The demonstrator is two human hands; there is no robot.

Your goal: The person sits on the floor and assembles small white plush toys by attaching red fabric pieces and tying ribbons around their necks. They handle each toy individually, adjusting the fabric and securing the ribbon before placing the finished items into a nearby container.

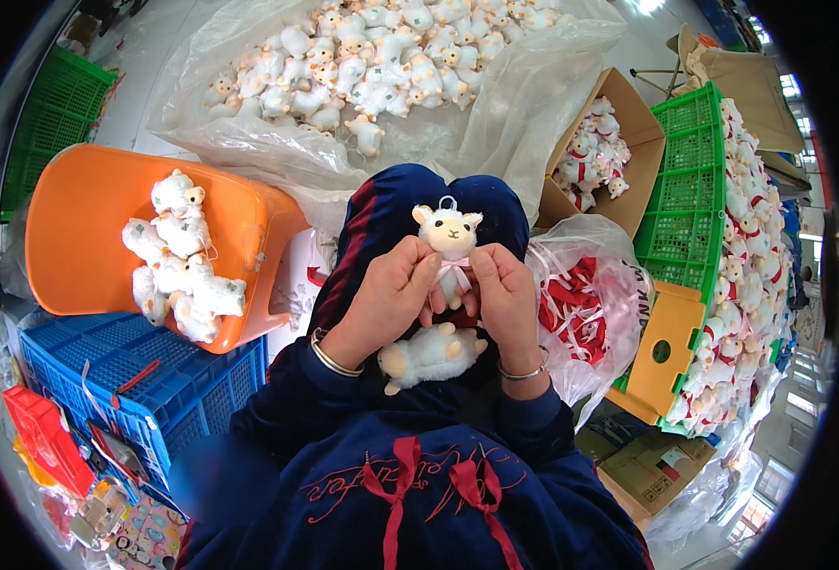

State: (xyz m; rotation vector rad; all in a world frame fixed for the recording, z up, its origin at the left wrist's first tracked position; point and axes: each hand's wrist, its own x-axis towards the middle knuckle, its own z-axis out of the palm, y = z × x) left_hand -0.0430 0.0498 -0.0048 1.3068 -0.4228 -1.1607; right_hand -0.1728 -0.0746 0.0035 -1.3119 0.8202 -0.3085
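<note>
Between my two hands, above my lap, a small white plush sheep (449, 231) faces me upright, with a white loop on its head and a pink ribbon (455, 271) tied at its neck. My left hand (393, 287) pinches the ribbon side of it with thumb and finger. On the other side, my right hand (503, 293) grips the ribbon and the toy the same way. Another plush sheep (429, 356) lies on its side in my lap, just below my hands. The ribbon's ends are partly hidden by my fingers.
Several plush sheep (184, 256) lie on an orange stool (77, 228) at left, by a blue crate (153, 366). A plastic sheet (239, 142) ahead holds a heap of them. At right are a cardboard box (643, 157), a bag of red and white ribbons (576, 309) and a green crate (690, 180).
</note>
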